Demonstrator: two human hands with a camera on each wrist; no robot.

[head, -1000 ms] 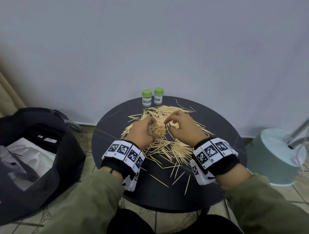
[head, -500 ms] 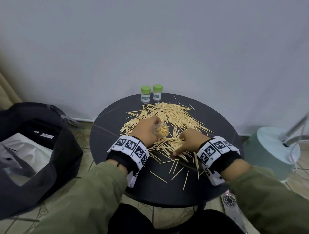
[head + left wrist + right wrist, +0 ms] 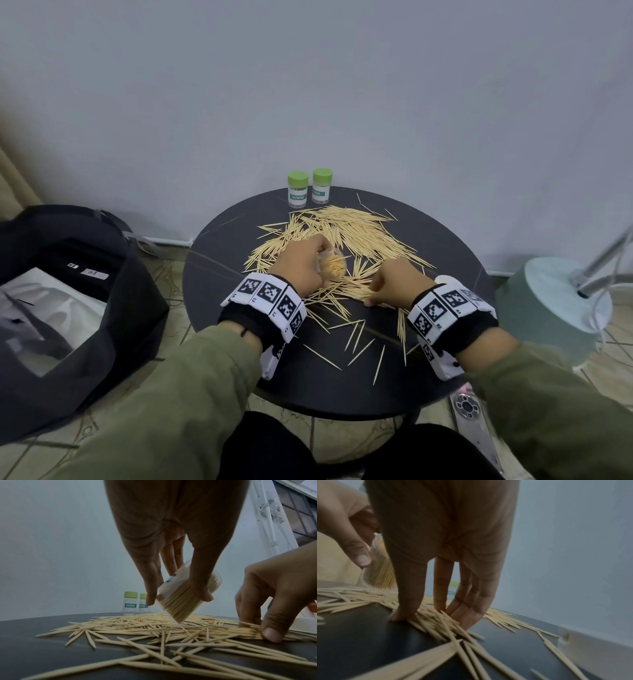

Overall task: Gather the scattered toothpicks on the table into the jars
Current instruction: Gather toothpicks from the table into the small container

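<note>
I am looking down at a round dark table (image 3: pixel 219 274) set against a pale grey wall; I am taking the open jar (image 3: pixel 331 266) as my landmark; it is sitting tilted in the left hand (image 3: pixel 301 265), whose fingers and thumb are curling round its clear wall, and it is already packed with toothpicks; the scattered toothpicks (image 3: pixel 356 228) are lying all round it, thickest just behind it and thinning toward the near edge of the table; just to the right of the jar the right hand (image 3: pixel 394 286) is pinching a bundle out of the pile between thumb and fingers. Behind the jar, at the table's far edge, two capped jars (image 3: pixel 297 189) with green lids are standing side by side.

I am judging the job far from finished; one jar is nearly full, yet most of the toothpicks are lying loose.

The left wrist view is showing me the jar (image 3: pixel 187 595) slanting mouth-up with its base almost on the pile, and the word TOOTHPICK on the capped jars; the head view is hiding that. The right wrist view is showing the fingertips (image 3: pixel 462 615) pressing into the bundle on the table.
</note>
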